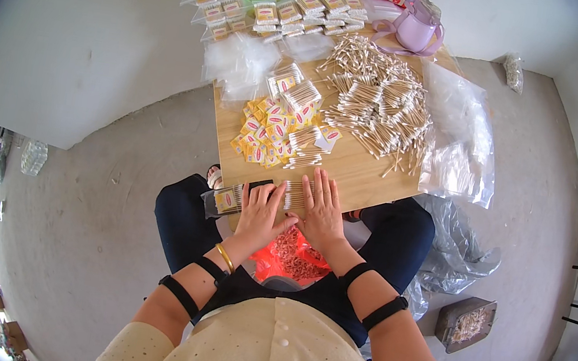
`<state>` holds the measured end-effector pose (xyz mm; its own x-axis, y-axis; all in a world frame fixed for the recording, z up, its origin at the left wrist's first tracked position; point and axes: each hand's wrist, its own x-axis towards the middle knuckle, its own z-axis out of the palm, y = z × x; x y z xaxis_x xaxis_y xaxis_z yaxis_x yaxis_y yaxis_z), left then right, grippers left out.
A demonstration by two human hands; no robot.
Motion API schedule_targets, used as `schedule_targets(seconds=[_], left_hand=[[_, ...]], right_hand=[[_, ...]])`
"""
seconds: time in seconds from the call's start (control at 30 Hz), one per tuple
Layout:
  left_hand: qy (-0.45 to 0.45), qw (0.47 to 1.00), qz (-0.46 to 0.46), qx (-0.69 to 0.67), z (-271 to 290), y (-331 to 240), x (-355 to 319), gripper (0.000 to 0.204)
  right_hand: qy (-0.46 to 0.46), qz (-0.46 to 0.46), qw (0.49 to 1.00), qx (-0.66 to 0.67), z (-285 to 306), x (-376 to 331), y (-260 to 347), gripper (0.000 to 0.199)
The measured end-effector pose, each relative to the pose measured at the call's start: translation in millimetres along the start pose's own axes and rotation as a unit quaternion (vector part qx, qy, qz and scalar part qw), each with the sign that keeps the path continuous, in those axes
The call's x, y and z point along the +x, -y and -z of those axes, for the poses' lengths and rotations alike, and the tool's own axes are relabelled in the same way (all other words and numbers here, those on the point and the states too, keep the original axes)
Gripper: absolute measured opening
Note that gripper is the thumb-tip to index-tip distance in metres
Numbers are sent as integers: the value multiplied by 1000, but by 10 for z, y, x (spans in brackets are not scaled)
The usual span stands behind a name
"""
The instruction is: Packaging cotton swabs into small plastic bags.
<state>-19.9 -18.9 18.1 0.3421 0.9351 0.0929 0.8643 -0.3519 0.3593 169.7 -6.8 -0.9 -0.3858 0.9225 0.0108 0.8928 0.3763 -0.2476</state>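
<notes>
A short row of cotton swabs [294,194] lies side by side at the table's near edge, between my two hands. My right hand [323,213] rests flat at the right of the row, its fingers stretched out and touching the swabs. At the row's left end is my left hand [261,210], fingers apart and slightly bent, with its thumb reaching toward the right hand. Just left of it, a clear packet [227,200] with swabs and a yellow-white card sits at the table edge. What lies under my left palm is hidden.
A big heap of loose swabs [381,101] covers the table's right middle, beside yellow cards [266,133]. Clear bags [459,149] hang over the right edge. Filled packets [305,13] and a lilac jug [417,29] stand behind. A red bag [293,255] lies between my legs.
</notes>
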Motion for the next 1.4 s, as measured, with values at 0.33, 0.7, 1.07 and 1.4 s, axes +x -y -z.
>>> schedule_targets(seconds=[0.33, 0.7, 1.07, 1.4], left_hand=[[-109, 990, 87, -30, 326, 469, -38, 64], [-211, 795, 493, -284, -149, 1132, -296, 62], [-239, 768, 453, -385, -508, 1357, -301, 63], [-205, 742, 476, -425, -489, 1320, -311, 62]], right_hand=[[-7, -5, 1000, 27, -8, -29, -41, 95], [-10, 38, 999, 9, -197, 192, 406, 83], [-26, 64, 997, 32, -236, 310, 581, 73], [-21, 80, 996, 36, -229, 328, 608, 69]])
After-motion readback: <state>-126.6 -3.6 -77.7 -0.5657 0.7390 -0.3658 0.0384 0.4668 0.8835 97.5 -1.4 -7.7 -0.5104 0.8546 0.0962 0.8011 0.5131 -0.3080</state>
